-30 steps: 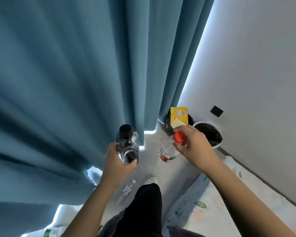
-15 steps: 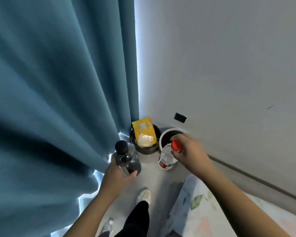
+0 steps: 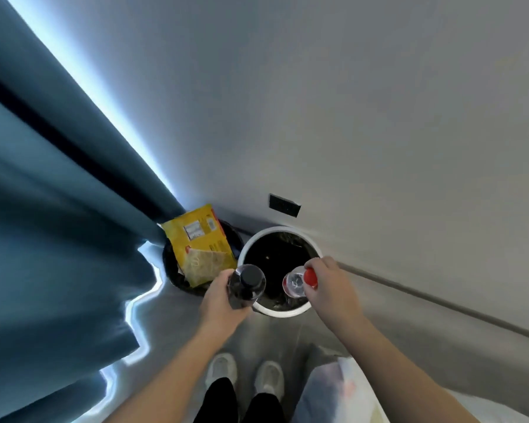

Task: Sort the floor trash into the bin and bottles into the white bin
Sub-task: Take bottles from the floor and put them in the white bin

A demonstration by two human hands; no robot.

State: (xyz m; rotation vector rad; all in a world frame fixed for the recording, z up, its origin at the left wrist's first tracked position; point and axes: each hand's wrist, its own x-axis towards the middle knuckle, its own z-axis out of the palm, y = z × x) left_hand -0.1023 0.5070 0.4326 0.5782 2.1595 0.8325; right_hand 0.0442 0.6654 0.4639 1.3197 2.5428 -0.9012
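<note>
A white bin (image 3: 258, 239) with a dark liner stands on the floor by the wall. My left hand (image 3: 219, 303) grips a dark bottle with a black cap (image 3: 246, 285) over the bin's left rim. My right hand (image 3: 330, 285) holds a clear bottle with a red cap (image 3: 295, 283) by its cap end, above the bin's opening. Left of the white bin stands a black bin (image 3: 171, 267) with a yellow snack packet (image 3: 200, 245) sticking out of it.
A blue curtain (image 3: 58, 239) hangs at the left, reaching the floor beside the black bin. The grey wall (image 3: 348, 117) with a dark socket (image 3: 284, 205) is behind the bins. My two white shoes (image 3: 245, 374) stand just before the bins. Patterned bedding (image 3: 342, 395) lies at lower right.
I have stepped up to the bins and the view has tilted down. Both hands moved forward with their bottles, from short of the bins to above the white bin.
</note>
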